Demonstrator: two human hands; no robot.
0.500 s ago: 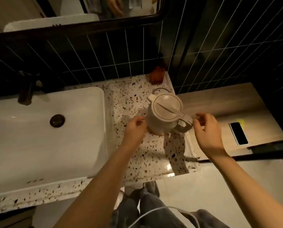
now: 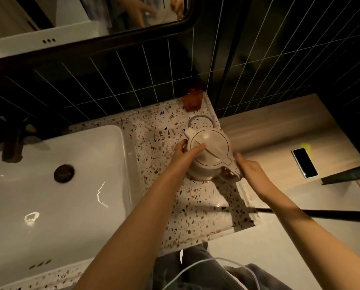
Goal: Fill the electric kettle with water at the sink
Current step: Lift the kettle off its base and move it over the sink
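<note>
Kettle (image 2: 210, 152), on counter (image 2: 160, 130): left hand (image 2: 184, 152) curled round its side, one finger across lid (image 2: 213, 141); right hand (image 2: 252, 170) gripping handle (image 2: 234, 167).

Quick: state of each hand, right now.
Left hand: holds the kettle, thumb at its side, a finger across the lid.
Right hand: grips the kettle's handle.

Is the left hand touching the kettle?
Touching. The head view shows the left hand against the side of the kettle, thumb lying across the lid and fingers curved round the body, with no gap between them.
</note>
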